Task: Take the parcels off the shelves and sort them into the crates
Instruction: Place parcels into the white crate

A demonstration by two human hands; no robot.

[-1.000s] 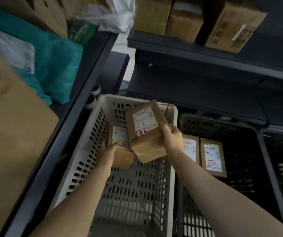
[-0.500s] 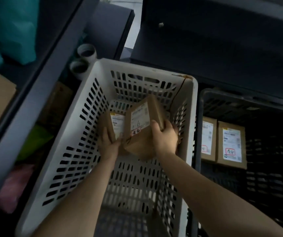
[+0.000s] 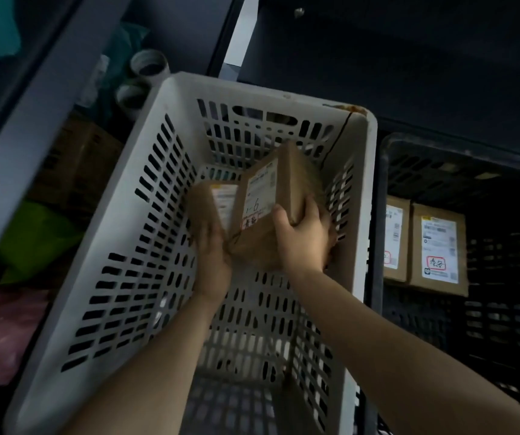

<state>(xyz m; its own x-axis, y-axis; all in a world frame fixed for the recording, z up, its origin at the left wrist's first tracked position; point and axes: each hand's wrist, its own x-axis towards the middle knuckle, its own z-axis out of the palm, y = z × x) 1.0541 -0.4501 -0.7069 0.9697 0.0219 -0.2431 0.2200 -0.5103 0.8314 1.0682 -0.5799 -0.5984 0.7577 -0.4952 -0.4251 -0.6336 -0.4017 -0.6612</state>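
Observation:
Both my hands reach deep into the white slotted crate [image 3: 104, 252]. My right hand [image 3: 302, 243] grips a brown cardboard parcel [image 3: 287, 189] with a white label marked "1-6"; the parcel is tilted, low against the crate's far right wall. My left hand [image 3: 211, 255] holds a smaller brown labelled parcel [image 3: 211, 199] just left of it, near the crate floor. The big parcel partly hides the small one. In the black crate [image 3: 378, 215] on the right lie two flat brown parcels [image 3: 437, 249] with white labels.
A grey shelf upright [image 3: 32, 133] slants down the left. Behind it sit a brown box [image 3: 76, 164], a green bag [image 3: 35, 240], a pink bag [image 3: 1, 331] and two tape rolls [image 3: 145, 73]. A dark shelf [image 3: 409, 64] spans the top right.
Both hands have lowered the two parcels from above the rim down into the white crate. My view has tipped downward, so the upper shelves with boxes have left the picture.

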